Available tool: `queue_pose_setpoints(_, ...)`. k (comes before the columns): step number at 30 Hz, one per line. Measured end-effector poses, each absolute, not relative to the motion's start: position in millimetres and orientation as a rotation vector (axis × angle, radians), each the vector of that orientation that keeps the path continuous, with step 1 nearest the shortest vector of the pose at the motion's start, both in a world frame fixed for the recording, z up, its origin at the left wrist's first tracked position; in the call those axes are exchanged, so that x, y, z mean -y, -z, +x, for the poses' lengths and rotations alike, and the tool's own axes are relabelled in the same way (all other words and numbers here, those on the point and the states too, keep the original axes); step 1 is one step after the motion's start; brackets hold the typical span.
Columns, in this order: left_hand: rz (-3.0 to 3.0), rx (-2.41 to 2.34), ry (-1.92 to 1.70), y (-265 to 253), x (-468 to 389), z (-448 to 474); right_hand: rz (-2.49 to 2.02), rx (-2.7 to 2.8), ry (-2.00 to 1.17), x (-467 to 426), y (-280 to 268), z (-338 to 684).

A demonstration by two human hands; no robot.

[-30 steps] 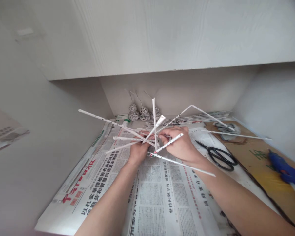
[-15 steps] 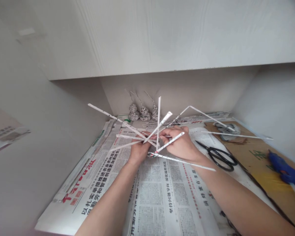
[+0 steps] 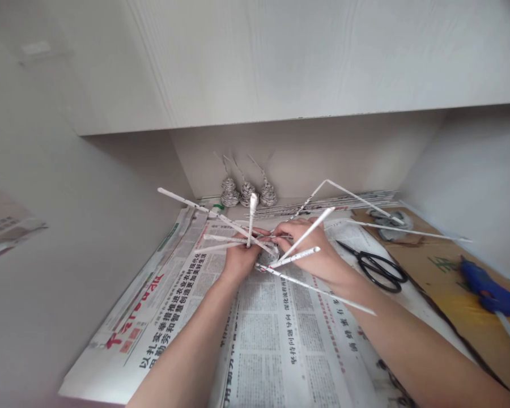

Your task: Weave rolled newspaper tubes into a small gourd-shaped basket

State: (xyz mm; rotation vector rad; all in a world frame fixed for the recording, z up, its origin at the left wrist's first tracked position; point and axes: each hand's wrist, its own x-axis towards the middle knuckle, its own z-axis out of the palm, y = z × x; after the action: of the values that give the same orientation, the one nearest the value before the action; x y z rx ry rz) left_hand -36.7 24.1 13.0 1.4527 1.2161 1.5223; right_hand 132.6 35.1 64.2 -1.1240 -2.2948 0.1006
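Between my hands is a small woven piece of rolled newspaper sticks [image 3: 268, 258], its white spokes pointing out in several directions. My left hand [image 3: 241, 255] is closed around its left side; the fingertips are partly hidden by the spokes. On the right, my right hand [image 3: 301, 241] pinches a paper stick [image 3: 308, 201] at the far edge of the piece. This stick runs up from the fingers to a sharp bend, then slopes down to the right. Another long paper stick [image 3: 408, 229] stretches rightward from behind my right hand.
Newspaper sheets [image 3: 182, 306] cover the table. Black-handled scissors [image 3: 378, 269] lie right of my right hand. Cardboard [image 3: 433, 266] bears a blue glue gun [image 3: 488, 292] and a grey crumpled lump [image 3: 389, 224]. Three gourd-shaped woven pieces [image 3: 247, 192] and a pile of paper sticks [image 3: 348, 203] line the back wall.
The upright spokes have shifted: one that stood at the centre now leans right over my right hand, and another now points upward further left. Both hands stay nearly in place, still gripping.
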Motion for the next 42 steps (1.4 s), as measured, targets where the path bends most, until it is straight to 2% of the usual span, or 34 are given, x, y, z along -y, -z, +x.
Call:
queue_pose_setpoints(8, 1.532, -1.307, -1.55, -8.5, -26.1, -35.6, -1.221, 2.454, 0.111, -37.0, -64.2, 126.9)
queue_pose_setpoints(17, 1.575, -1.367, -1.581, -5.8, -31.0, -41.5, -1.202, 2.397, 0.028, -36.3, -60.4, 129.6)
queue_pose_setpoints(25, 1.594, -1.329, -1.564, -8.9, -28.1, -39.7, -1.017, 2.46, 0.255, -40.5, -51.6, 128.8)
queue_pose_setpoints(30, 1.581, -1.406, -1.548, -6.3, -29.8, -40.5, -1.072, 2.473, 0.325, -37.8, -54.8, 126.2)
queue_pose_setpoints(37, 1.618, -1.435, -1.498, 0.5, -30.6, -38.5, -1.355, 2.509, 0.003, -40.5, -59.3, 123.7)
queue_pose_setpoints(42, 1.654, -1.462, -1.48, 4.9, -32.3, -38.1, -1.385, 2.383, -0.238, -42.3, -56.1, 128.5)
